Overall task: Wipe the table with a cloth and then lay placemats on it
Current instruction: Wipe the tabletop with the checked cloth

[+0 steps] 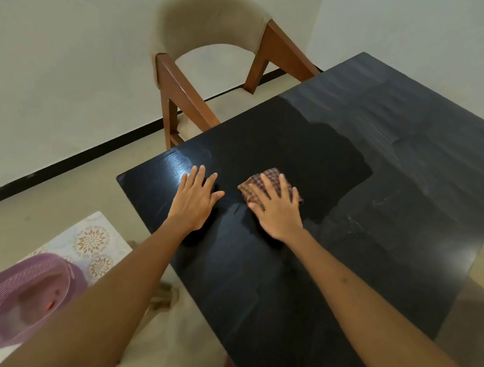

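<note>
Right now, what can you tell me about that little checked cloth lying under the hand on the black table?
The small brown-and-cream checked cloth looks like soft woven fabric, folded or bunched into a compact pad. It lies flat on the glossy black wooden table, near the left end of the top. The right hand presses down on it with fingers spread, covering its near half, so only the far part shows. The left hand rests flat on the table beside it, not touching it. Streaky wipe marks show on the table around it.
</note>
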Action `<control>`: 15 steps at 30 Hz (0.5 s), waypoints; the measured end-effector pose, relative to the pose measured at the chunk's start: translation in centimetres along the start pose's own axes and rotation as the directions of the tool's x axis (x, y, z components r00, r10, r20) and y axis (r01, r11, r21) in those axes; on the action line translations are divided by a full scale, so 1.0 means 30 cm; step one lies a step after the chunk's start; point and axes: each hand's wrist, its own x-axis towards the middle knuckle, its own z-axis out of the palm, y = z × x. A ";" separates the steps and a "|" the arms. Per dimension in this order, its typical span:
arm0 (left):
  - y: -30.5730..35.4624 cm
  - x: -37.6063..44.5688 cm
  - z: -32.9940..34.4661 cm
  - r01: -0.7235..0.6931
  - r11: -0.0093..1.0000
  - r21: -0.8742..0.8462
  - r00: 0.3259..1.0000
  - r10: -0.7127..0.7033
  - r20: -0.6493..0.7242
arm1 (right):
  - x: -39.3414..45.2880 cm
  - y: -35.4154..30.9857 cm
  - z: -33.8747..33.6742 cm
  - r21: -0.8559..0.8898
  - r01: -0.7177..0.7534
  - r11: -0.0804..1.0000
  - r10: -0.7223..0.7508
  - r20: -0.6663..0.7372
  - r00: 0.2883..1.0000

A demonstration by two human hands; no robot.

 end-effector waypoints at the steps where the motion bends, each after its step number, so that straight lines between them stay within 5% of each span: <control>1: -0.008 -0.015 -0.003 0.009 1.000 -0.002 1.000 -0.009 -0.001 | -0.039 -0.067 0.012 -0.008 0.064 0.998 -0.064 -0.013 0.998; 7: -0.052 -0.087 -0.032 0.032 0.999 0.036 0.999 -0.032 -0.007 | -0.157 -0.254 0.074 -0.001 0.269 0.963 -0.269 -0.039 0.962; 15: -0.116 -0.188 -0.040 0.096 0.995 0.034 0.995 -0.095 -0.030 | -0.021 -0.129 0.013 0.021 -0.027 0.999 0.027 -0.013 1.000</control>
